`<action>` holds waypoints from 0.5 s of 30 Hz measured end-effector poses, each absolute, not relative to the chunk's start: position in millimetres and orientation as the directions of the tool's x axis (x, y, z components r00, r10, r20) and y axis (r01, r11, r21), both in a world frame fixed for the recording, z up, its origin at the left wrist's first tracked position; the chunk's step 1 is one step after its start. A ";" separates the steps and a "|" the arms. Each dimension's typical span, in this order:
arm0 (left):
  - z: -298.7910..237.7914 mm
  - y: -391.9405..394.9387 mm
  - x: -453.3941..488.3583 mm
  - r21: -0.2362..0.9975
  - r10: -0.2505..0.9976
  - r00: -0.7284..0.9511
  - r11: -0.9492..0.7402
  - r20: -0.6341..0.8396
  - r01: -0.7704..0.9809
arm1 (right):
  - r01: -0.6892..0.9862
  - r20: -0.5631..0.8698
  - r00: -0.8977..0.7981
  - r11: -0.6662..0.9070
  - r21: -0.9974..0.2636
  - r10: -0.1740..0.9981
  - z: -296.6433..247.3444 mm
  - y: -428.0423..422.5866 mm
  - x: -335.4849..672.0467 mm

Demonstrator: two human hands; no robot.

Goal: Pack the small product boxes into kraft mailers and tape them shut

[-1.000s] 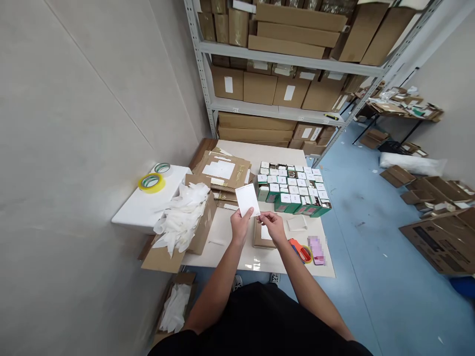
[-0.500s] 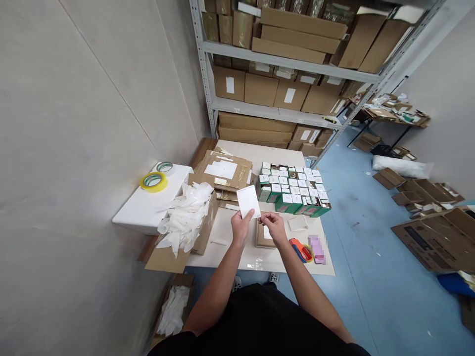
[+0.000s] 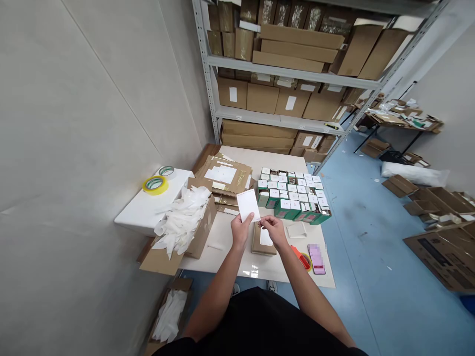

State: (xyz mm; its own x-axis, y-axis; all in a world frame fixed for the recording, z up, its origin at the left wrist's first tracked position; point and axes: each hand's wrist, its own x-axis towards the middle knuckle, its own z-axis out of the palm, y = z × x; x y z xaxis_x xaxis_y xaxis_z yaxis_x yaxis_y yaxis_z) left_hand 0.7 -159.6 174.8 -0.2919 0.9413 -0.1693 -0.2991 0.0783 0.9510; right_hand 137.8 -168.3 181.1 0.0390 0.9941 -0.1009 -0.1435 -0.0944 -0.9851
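Observation:
My left hand (image 3: 241,230) is closed on a white paper label (image 3: 248,203), thumb on its front, and holds it up over the table. At the label's lower right corner, the fingertips of my right hand (image 3: 272,227) are pinched together on its edge. Beneath my hands lies a small cardboard box (image 3: 262,247) with a white patch on top, partly covered by my right hand. An orange-red tape dispenser (image 3: 301,257) with yellow tape rests beside my right forearm, next to a phone (image 3: 316,259) with a pink screen.
Green-and-white small boxes (image 3: 293,195) stand in rows behind my hands. Flattened cardboard (image 3: 243,177) is stacked at the back left. An open carton of crumpled white paper strips (image 3: 185,217) and tape rolls (image 3: 155,185) are on the left. Shelving (image 3: 260,114) with cartons rises behind the table.
The camera view has tilted slightly, so the table and shelves sit a little lower. Both hands keep nearly the same pose on the label.

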 end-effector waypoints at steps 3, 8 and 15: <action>176.8 -157.4 16.7 0.953 0.939 -0.296 0.087 -0.176 -0.289 | -0.145 -0.090 0.024 -0.086 -0.986 0.996 183.3 -163.8 153.1; 179.5 -148.0 31.1 0.970 0.954 -0.234 0.144 -0.189 -0.197 | -0.163 -0.052 0.018 -0.048 -0.985 0.999 185.4 -156.6 179.8; 198.1 -148.7 54.0 0.997 0.998 -0.021 -0.060 0.061 0.045 | -0.132 0.040 -0.021 0.037 -0.991 0.999 185.2 -144.9 212.6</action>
State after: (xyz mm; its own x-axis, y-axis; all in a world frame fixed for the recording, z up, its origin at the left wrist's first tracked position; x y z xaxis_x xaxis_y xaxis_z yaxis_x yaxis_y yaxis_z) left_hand 54.0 -148.7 198.1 -0.0207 0.9979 0.0610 0.0452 -0.0601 0.9972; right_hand 212.6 -144.9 185.2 -0.0213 0.9990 0.0403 -0.1321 0.0372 -0.9905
